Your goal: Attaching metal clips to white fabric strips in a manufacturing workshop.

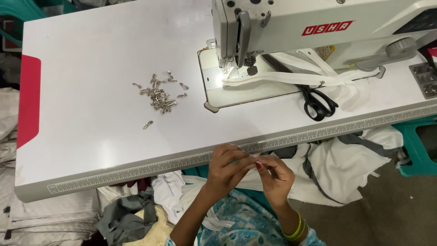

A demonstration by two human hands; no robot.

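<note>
Single head-worn view, looking steeply down and forward from above the seated person. The white desk [91, 114] fills most of the frame, the sewing machine [318, 32] is cut off at the top edge, and both hands sit close at bottom centre. Floor and cloth piles edge the frame.

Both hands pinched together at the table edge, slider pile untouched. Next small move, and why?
Probably draw the thin white strip on through the fingertips. The left hand and right hand meet on it just off the white table's ruled front edge; whether a small piece is already pinched there is too small to tell. The pile of small silver metal sliders lies well out of reach.
</note>
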